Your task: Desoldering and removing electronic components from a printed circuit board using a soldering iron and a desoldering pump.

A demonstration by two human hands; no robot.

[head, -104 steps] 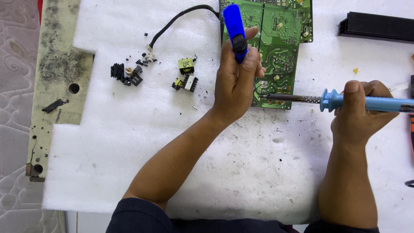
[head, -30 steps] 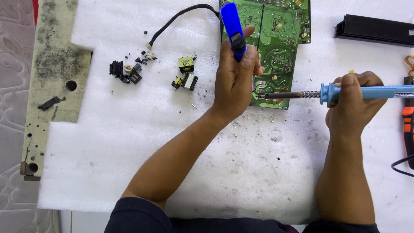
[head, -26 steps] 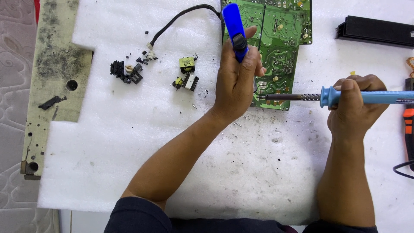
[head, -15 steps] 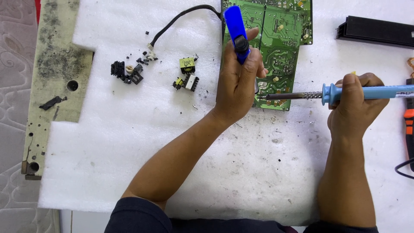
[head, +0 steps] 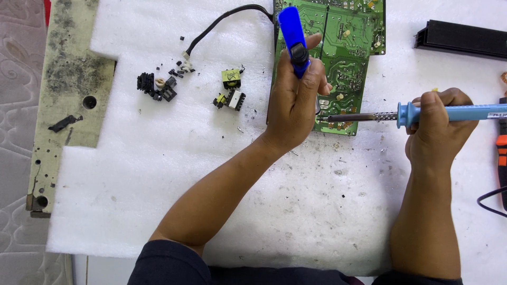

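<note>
**Desk:** What does the frame from the head camera show at the centre?

**Photographer:** A green printed circuit board (head: 343, 47) with pale solder tracks lies flat on a white foam sheet (head: 158, 174), at the top middle of the bench. The left hand (head: 296, 100) rests on the board's left half, fingers wrapped tight around a blue plastic desoldering pump (head: 293, 34), thumb on its dark button. The pump points up and away from the person.

**Desk:** And the other hand?

**Photographer:** The right hand (head: 438, 126) is clenched around the light-blue handle of a soldering iron (head: 401, 113), held level. The metal shaft runs leftward, and its tip meets the board's lower edge, just beside the left hand's fingers.

**Desk:** What surrounds them?

**Photographer:** A black cable (head: 222, 24) curves out from the board's upper left corner to a small white plug. Near it, on the foam, sit loose parts: a yellow-topped transformer (head: 231, 77), a second small transformer with black-and-white body (head: 231, 99) below it, and a cluster of black component fragments (head: 156, 87) further left. A stained beige board with round holes (head: 68, 89) lies under the foam's left edge. A black ribbed heat sink bar (head: 462, 39) sits at the upper right, well apart from the hands. An orange-and-black tool handle (head: 501, 163) shows at the right edge, partly out of frame.
</note>
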